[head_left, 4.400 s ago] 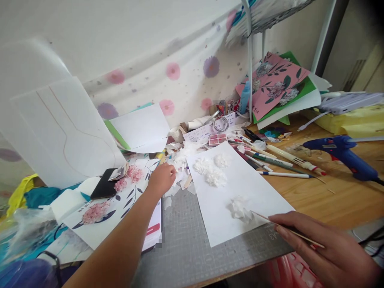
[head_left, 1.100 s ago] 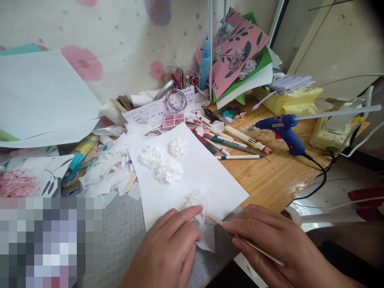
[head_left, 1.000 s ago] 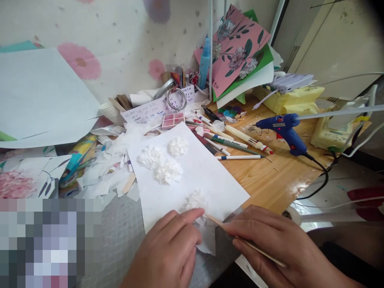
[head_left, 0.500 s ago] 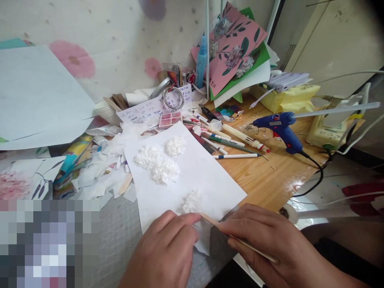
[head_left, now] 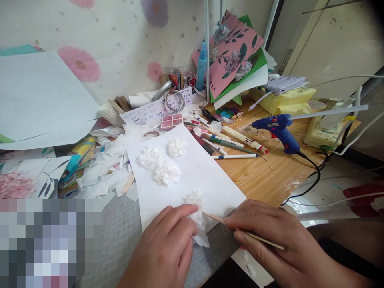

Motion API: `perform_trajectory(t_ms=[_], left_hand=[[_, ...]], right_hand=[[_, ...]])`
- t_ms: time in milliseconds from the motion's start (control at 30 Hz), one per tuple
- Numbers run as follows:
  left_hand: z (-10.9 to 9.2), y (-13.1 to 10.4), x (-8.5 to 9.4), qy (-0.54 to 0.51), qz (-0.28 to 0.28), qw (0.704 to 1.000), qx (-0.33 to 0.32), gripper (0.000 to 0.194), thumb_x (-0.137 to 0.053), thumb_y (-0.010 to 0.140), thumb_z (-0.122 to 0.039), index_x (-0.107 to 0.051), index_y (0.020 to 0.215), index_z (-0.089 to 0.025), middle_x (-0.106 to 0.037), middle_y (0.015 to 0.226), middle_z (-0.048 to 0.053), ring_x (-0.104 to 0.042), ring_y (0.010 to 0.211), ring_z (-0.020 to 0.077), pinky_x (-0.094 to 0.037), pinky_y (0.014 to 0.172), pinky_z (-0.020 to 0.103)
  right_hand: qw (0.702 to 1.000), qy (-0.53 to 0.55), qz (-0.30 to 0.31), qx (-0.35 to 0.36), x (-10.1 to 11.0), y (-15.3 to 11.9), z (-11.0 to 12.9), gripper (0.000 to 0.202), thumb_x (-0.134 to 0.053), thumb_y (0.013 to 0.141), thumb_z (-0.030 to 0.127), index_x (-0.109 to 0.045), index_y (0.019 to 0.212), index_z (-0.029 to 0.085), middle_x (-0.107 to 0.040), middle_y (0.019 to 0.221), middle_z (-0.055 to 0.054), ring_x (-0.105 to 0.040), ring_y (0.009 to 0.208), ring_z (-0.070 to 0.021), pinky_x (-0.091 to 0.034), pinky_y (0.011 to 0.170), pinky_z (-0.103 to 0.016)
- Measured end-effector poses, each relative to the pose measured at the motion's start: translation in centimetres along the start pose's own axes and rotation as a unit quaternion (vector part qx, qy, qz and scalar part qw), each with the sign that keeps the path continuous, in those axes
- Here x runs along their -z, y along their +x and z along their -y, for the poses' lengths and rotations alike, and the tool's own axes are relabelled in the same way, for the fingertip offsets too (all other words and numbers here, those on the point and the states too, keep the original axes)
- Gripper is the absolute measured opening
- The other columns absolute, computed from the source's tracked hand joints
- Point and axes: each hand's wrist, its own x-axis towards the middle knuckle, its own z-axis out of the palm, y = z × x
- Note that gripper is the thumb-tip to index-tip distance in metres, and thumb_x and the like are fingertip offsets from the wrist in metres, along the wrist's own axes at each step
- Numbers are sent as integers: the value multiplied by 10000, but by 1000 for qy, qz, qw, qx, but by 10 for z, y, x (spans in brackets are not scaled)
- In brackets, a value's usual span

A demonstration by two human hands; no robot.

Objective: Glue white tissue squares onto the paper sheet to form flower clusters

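My left hand (head_left: 168, 244) presses its bent fingers onto a piece of crumpled white tissue paper (head_left: 200, 218) at the near edge of a white sheet (head_left: 210, 176). The lower end of the tissue hangs past the sheet's edge, and part of it is hidden under my fingers. In my right hand (head_left: 267, 236) is a thin flat wooden stick (head_left: 264, 239), pinched between thumb and fingers. Its pointed tip lies close beside the tissue, near my left index fingertip. Farther up the sheet sit white ruffled tissue flowers (head_left: 166, 171) in a cluster.
Right of the sheet, markers (head_left: 235, 157) lie heaped on the wooden table. A blue glue gun (head_left: 279, 130) with a long glue stick stands beyond them. Paper scraps (head_left: 102, 172) cover the left side above a grey cutting mat (head_left: 120, 236). A pink flower picture (head_left: 232, 56) leans behind.
My left index finger has shifted up onto the tissue. The stick's tip has come away from that finger, slightly to the right. The view has moved a little.
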Motion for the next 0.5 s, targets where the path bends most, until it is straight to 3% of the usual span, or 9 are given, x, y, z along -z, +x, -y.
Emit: perform_trajectory(t_ms=[333,500], left_hand=[[4,0,1,4,11,1000,-6,218,-393,782,-41,-512,770,-224,-590,1166,35,-565,995,202,-501,810,358],[3,0,0,-1,7,1000,12,227,-399,774,-33,-520,764,-224,-593,1163,31,-563,996,199,-495,827,361]], right_hand=[[998,3,-53,-13,-2,3,1,266,-570,807,127,-643,1005,290,-704,850,2,-664,752,-137,-526,625,-185],[999,13,-37,-14,-4,5,0,276,-584,798,120,-654,1008,286,-706,831,3,-667,754,-136,-533,657,-193]])
